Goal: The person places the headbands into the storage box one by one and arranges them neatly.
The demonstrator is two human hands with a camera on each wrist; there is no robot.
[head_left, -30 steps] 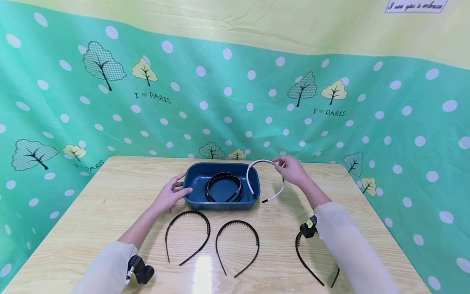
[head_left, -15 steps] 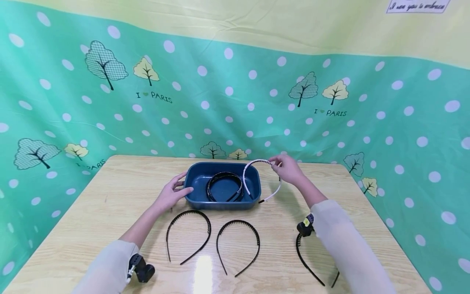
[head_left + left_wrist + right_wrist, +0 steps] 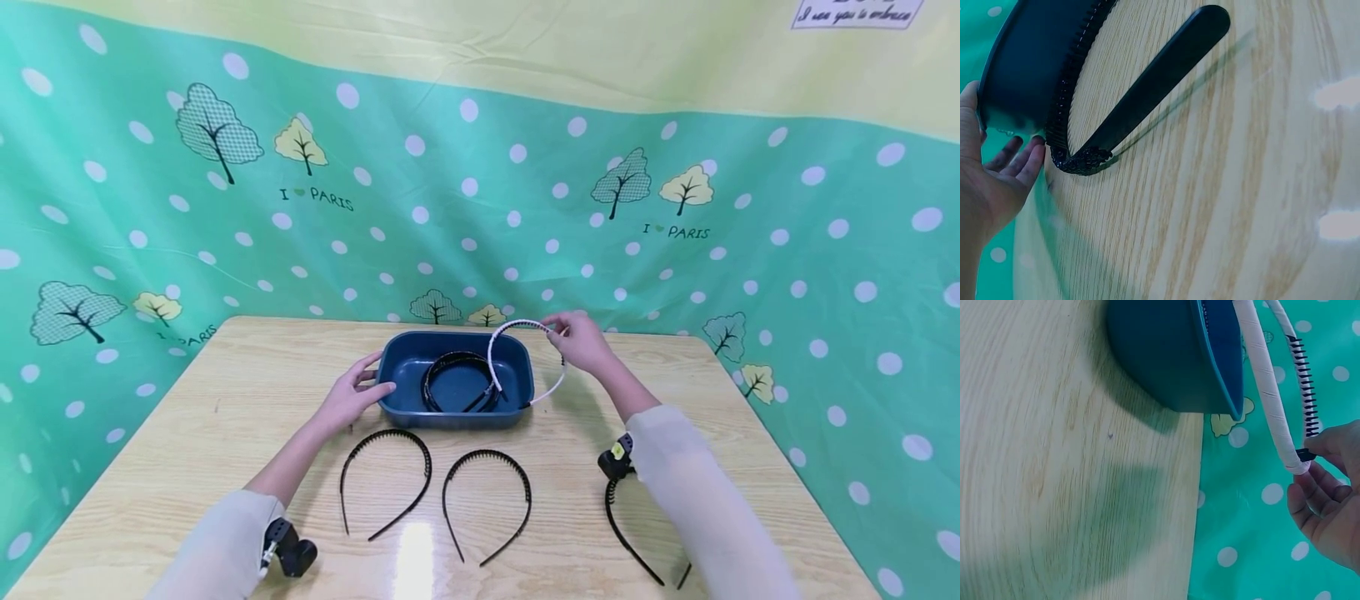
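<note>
My right hand [image 3: 583,343] pinches a white headband [image 3: 490,354] with dark teeth and black tips. It hangs tilted over the right end of a blue plastic box [image 3: 450,421]. In the right wrist view thumb and fingers meet on the white headband [image 3: 1266,394]. At the box's left end my left hand [image 3: 348,400] holds the wall, the thumb over the rim and the fingers outside. Inside the box lie black headbands [image 3: 426,387], overlapping so that I cannot count them. A black headband [image 3: 1154,87] looms close beside the left hand in the left wrist view.
In front of the box, two toothed black headbands [image 3: 386,432] [image 3: 487,453] lie on the wooden table [image 3: 262,375]. Another black headband [image 3: 617,525] lies to the right, partly under the right forearm. A polka-dot cloth [image 3: 510,217] hangs behind the table.
My right hand has moved left, bringing the white headband farther over the box. The left hand and the headbands on the table stay where they were.
</note>
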